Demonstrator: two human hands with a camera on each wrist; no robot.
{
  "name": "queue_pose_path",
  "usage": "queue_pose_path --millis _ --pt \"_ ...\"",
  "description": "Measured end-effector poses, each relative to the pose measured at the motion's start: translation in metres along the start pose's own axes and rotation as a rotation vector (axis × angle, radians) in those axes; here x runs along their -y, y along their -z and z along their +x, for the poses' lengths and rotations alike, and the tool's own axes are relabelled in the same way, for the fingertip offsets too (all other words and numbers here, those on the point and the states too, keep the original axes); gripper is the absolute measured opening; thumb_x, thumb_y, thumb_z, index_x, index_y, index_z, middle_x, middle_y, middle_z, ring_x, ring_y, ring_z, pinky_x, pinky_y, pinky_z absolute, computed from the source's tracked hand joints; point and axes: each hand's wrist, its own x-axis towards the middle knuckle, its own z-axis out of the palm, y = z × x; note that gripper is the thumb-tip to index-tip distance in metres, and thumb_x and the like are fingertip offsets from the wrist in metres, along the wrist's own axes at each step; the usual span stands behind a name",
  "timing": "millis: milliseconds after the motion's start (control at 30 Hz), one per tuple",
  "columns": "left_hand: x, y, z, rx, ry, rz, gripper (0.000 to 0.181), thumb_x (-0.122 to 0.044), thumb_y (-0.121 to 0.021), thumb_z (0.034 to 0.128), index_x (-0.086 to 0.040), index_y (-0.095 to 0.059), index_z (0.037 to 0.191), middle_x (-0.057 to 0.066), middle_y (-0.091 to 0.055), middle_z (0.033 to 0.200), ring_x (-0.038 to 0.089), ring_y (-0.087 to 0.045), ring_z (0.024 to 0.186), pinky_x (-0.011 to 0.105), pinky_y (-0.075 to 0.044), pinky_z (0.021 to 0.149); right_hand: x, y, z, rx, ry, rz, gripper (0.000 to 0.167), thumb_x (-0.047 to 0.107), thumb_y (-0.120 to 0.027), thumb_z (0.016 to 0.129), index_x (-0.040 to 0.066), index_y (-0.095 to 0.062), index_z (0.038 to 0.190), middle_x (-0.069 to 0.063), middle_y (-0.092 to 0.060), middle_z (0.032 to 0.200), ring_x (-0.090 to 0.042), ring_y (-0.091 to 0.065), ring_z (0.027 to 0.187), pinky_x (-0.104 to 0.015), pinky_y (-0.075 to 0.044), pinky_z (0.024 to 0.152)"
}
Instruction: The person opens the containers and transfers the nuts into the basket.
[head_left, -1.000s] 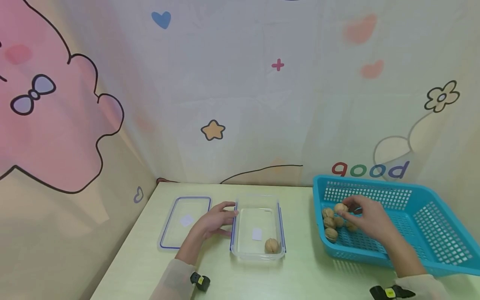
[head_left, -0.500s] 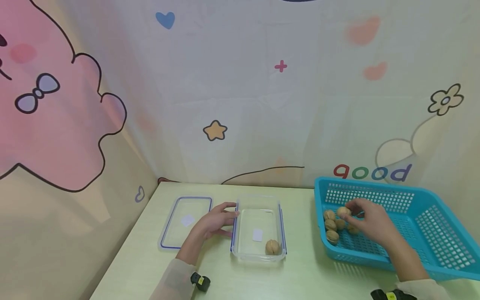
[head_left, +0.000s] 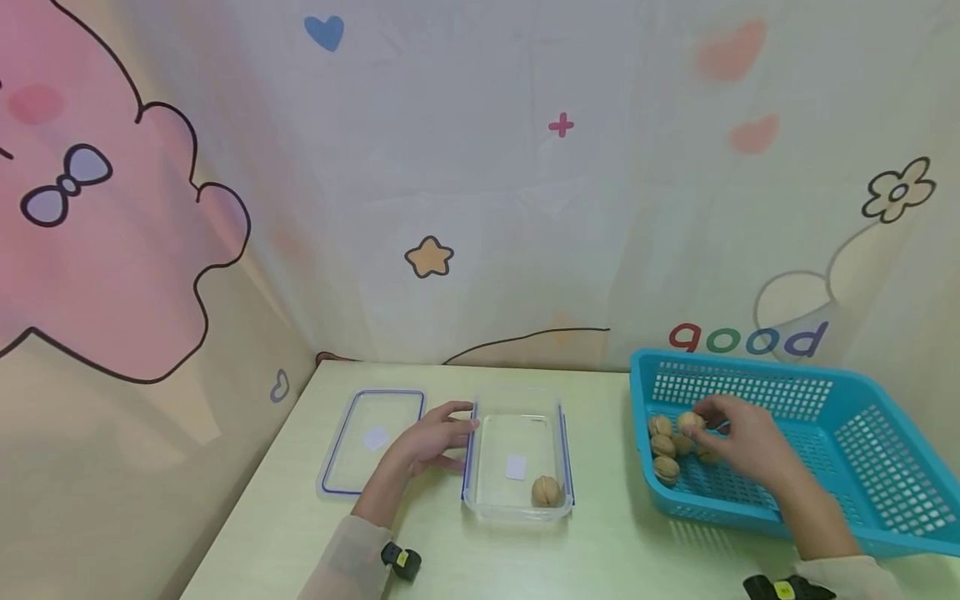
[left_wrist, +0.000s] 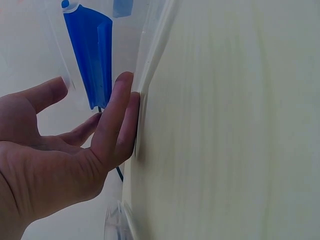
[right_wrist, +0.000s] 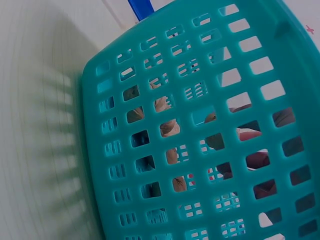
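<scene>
My right hand [head_left: 750,437] pinches a walnut [head_left: 691,422] between thumb and fingers, over the left end of the blue basket [head_left: 806,450]. Several other walnuts [head_left: 663,447] lie below it in the basket. In the right wrist view the basket wall [right_wrist: 200,130] hides most of that hand. My left hand [head_left: 433,440] touches the left side of a clear plastic food container [head_left: 517,433], its fingers extended; the left wrist view shows them beside the container's blue side clip [left_wrist: 92,55]. One walnut [head_left: 546,492] sits in the container's near right corner.
A clear lid [head_left: 371,446] with a blue seal lies flat on the table left of the container. The pale table [head_left: 600,550] runs back to a printed cloth backdrop [head_left: 510,208]. The basket's raised rim [head_left: 742,362] stands around the walnuts.
The right hand, with the walnut pinched in it, has shifted very little inside the basket. The left hand stays against the container. The head view has moved slightly.
</scene>
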Motion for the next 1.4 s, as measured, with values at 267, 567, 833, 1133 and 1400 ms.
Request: queue_pose_path --millis 267,567,833,1133,1400 --pt "0.000 -0.001 -0.002 0.004 0.002 0.000 0.066 -0.031 -0.068 0.1054 -0.008 -0.039 0.161 0.020 -0.064 0.139 0.037 -0.065 0.127 0.049 -0.065 0.085 0.004 -0.001 -0.002 -0.026 -0.005 -0.007 0.037 0.022 -0.075 0.101 -0.008 -0.068 0.120 -0.025 -0.071 0.112 -0.042 -0.068 0.100 -0.059 -0.060 0.084" --pt "0.002 0.000 -0.001 0.014 0.003 -0.005 0.064 -0.029 -0.067 0.1067 -0.008 -0.039 0.161 0.021 -0.059 0.142 0.038 -0.065 0.127 0.050 -0.065 0.085 0.026 -0.004 -0.002 -0.128 0.118 0.012 0.024 0.016 -0.075 0.101 -0.001 -0.071 0.118 -0.017 -0.073 0.111 -0.038 -0.069 0.102 -0.058 -0.060 0.086" --pt "-0.004 -0.003 -0.003 -0.005 -0.003 0.006 0.063 -0.027 -0.066 0.1068 -0.009 -0.039 0.161 0.023 -0.053 0.144 0.039 -0.064 0.126 0.047 -0.066 0.084 0.070 -0.026 0.013 -0.092 0.211 0.056 0.025 0.018 -0.080 0.097 0.002 -0.074 0.116 -0.012 -0.073 0.109 -0.033 -0.069 0.101 -0.052 -0.062 0.083" --pt "-0.003 -0.005 -0.003 -0.025 0.001 0.018 0.061 -0.025 -0.065 0.1073 -0.008 -0.039 0.160 0.024 -0.054 0.144 0.040 -0.064 0.126 0.047 -0.066 0.082 0.134 -0.056 0.028 0.017 0.344 0.028 0.029 0.021 -0.085 0.092 0.009 -0.074 0.116 -0.002 -0.072 0.110 -0.026 -0.068 0.105 -0.047 -0.062 0.087" --pt "-0.005 -0.006 -0.002 -0.041 -0.001 0.023 0.061 -0.025 -0.065 0.1066 -0.008 -0.041 0.160 0.023 -0.053 0.144 0.041 -0.063 0.127 0.047 -0.066 0.082 0.162 -0.084 0.038 0.213 0.434 -0.043 0.033 0.022 -0.086 0.092 0.005 -0.075 0.118 -0.005 -0.070 0.113 -0.025 -0.065 0.108 -0.042 -0.060 0.094"
